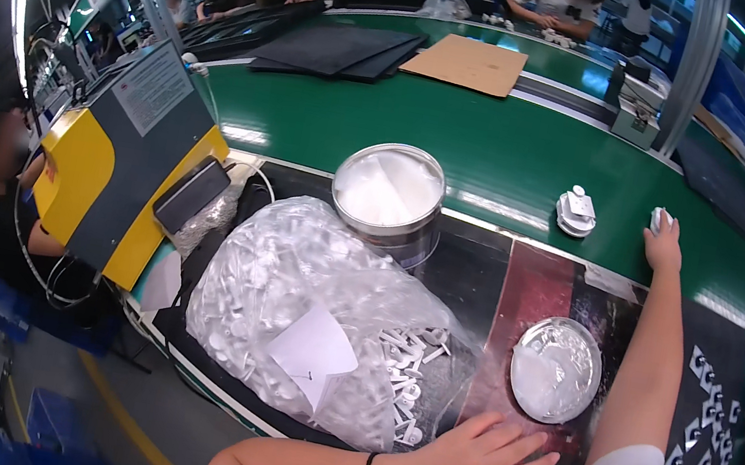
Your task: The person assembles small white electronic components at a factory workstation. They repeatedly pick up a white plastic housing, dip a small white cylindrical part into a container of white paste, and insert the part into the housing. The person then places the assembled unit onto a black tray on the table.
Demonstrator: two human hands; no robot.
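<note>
My right hand (663,246) reaches out over the green conveyor belt, its fingers closed round a small white plastic part (657,219) that they partly hide. Left of it on the belt stands another white assembly (576,212) of stacked round pieces. My left hand (484,460) is held palm down above the near edge of the bench, fingers stretched and slightly spread, with nothing in it. Just beyond its fingertips lies a round shallow dish (556,370) with a whitish, glossy substance inside. Beside the left hand, loose white stemmed plastic parts (410,392) spill from a clear bag.
The big clear bag (249,296) of white parts fills the bench's left side, a paper slip (312,357) on it. Behind it stands a metal tin (383,229). A yellow-grey machine (122,166) is at left. Cardboard (468,63) lies across the belt; co-workers sit beyond.
</note>
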